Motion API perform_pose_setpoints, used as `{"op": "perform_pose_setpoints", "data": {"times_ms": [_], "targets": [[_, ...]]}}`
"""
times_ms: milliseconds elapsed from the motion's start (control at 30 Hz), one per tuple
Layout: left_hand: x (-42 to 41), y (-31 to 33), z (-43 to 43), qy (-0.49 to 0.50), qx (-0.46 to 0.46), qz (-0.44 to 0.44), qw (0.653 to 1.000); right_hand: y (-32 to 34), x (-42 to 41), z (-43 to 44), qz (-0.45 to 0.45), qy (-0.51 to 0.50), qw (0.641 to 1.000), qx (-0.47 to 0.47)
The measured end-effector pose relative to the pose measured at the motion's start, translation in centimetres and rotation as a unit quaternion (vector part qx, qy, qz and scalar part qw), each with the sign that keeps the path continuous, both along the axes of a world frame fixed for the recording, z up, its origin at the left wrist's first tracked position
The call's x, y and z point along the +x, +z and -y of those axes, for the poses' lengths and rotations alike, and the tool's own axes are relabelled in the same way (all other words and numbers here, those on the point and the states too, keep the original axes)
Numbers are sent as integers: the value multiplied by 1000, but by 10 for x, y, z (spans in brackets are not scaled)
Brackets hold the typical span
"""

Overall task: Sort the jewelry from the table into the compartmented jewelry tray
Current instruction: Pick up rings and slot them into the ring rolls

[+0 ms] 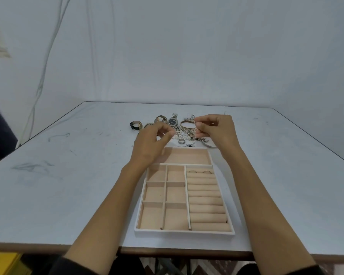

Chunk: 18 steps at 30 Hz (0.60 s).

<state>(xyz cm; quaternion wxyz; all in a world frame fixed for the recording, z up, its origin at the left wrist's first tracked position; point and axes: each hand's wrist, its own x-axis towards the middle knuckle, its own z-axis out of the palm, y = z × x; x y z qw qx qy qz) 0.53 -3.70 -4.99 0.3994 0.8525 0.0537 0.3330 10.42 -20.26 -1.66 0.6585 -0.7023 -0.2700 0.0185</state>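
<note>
Our right hand (214,129) pinches a light, limp, tangle-prone chain (194,135) mid-strand; whether our curled left hand (153,140) holds anything, we cannot tell.

We see a tray (184,233) lined with soft, matt, peach cloth, and white on the outside. The watch (172,121) and the bangle (187,125) are shiny metal. The table (68,185) is smooth and dull, with dark scuffs. The wall cloth (167,46) looks creased.

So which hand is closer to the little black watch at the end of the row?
Left. The left hand is just right of the black-strap watch, slightly nearer the person. The right hand is away on the far side of the jewelry pile.
</note>
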Motion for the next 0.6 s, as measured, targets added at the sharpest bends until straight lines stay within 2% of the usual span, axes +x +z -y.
{"op": "perform_pose_setpoints", "data": {"times_ms": [133, 300, 600], "targets": [[-14, 1, 7, 9, -21, 28, 999, -7, -18, 12, 49, 5, 997, -56], [-32, 2, 22, -16, 0, 42, 999, -21, -43, 35, 127, -6, 983, -132], [-51, -5, 36, -30, 31, 20, 999, -44, -69, 63, 105, -4, 986, -132]]}}
